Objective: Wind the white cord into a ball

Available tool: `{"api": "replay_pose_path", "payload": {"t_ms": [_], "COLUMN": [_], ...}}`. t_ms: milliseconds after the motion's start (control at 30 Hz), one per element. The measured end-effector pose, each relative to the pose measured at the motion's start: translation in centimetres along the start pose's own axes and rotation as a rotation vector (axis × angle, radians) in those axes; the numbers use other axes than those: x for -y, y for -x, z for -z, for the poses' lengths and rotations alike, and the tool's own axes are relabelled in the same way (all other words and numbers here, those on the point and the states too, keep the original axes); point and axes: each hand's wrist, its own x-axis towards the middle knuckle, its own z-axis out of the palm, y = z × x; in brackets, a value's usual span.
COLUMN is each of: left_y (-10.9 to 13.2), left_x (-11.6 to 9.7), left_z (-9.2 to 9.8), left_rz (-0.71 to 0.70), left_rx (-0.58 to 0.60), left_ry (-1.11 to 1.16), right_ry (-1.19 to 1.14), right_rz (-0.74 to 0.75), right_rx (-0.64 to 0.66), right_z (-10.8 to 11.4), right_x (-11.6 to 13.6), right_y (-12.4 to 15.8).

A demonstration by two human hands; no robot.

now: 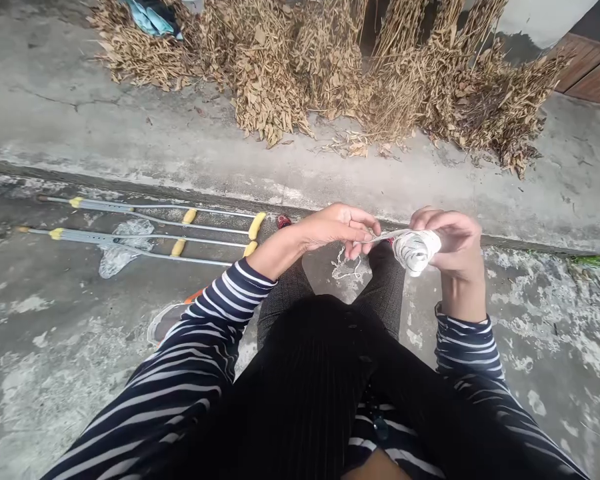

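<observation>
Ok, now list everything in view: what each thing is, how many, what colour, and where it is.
ball of twine: 1, white, in the right hand
loose twine: 1 tangle, white, on the ground between the knees
crutches: 2, grey metal with yellow pads, lying on the ground at left
plastic bag: 1, clear, under the crutches
dried plant bundles: several, brown, on the concrete at the top
cloth: 1, blue, behind the bundles at top left
wooden panel: 1, brown, top right corner
sandal: 1, pale with orange, below the left arm
small object: 1, red, beside the crutch pads
left hand: 1, pinching the twine strand
right hand: 1, curled around the ball
sleeves: 2, dark with white stripes
trousers: 1 pair, grey, at the knees
</observation>
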Motion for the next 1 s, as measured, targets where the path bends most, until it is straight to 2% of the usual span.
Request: {"api": "replay_pose_path", "payload": {"t_ms": [167,333,467,567,667,833,933,1000], "left_y": [0.0,0.5,0.6,0.2,-0.3,-1.4,-1.7,-1.7], "left_x": [-0.1,-0.5,-0.8,-0.9,-1.1,-1.5,-1.5,-1.5], "left_z": [0.5,1.5,2.4,3.3,4.1,4.4,4.3,4.2], "left_rz": [-0.024,-0.016,0.024,0.024,-0.015,0.012,-0.037,-0.055], "left_rx": [-0.033,-0.120,-0.063,-0.083,-0.153,-0.142,-0.238,-0.254], "left_ry": [-0.214,-0.263,-0.271,-0.307,-0.351,-0.401,-0.397,-0.396], "right_ry": [0.216,0.367,0.449,0.436,0.391,0.322,0.297,0.260], "right_rz": [-0.031,0.036,0.112,0.128,0.062,0.074,0.046,-0.010], "right_rx": [0.003,-0.009,0.001,0.055,0.079,0.116,0.080,0.025], "right_z": [-0.9,-2.5,-3.8,-4.2,-4.2,-3.9,-3.4,-2.9], "right_x": [1.3,1.1,1.1,1.1,0.8,0.0,-0.4,-0.8], "right_y": [1.6,3.9,4.5,4.3,4.3,4.4,4.4,4.5]}}
